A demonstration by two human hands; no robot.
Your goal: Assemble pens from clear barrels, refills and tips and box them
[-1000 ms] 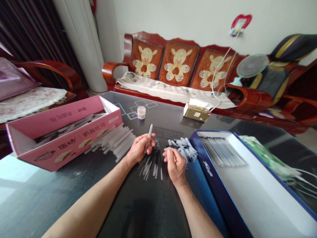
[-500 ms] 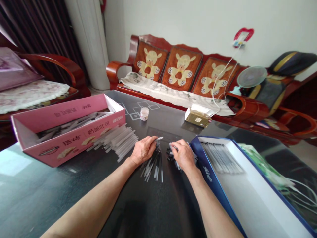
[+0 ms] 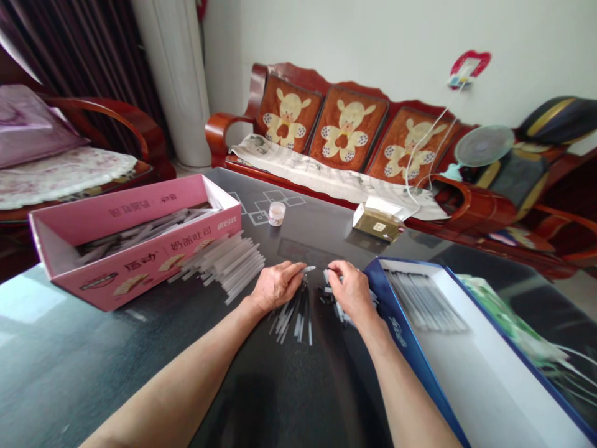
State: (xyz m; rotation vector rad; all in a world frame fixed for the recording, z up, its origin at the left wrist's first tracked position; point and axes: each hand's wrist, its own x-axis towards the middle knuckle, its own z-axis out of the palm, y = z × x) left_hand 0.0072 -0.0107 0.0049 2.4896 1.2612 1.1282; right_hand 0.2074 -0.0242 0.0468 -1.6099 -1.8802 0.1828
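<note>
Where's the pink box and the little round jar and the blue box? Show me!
Pink box [image 3: 140, 274]: head view, on its long front wall.
Little round jar [image 3: 277, 214]: head view, on its side.
Blue box [image 3: 396, 330]: head view, on its blue side wall.

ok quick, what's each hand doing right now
Left hand: closed, holding a slim white plastic tube.
Right hand: fingers pinched over small black-and-clear plastic pieces; cannot tell if holding anything.

On the table [image 3: 93, 336]: open carton [image 3: 140, 274] at left, loose plastic tubes [image 3: 233, 264] just beside it, pen parts [image 3: 293, 317] between left hand [image 3: 277, 287] and right hand [image 3: 352, 292], open box [image 3: 401, 330] at right, small jar [image 3: 277, 213] further back. Wooden sofa [image 3: 345, 137] behind the table.
</note>
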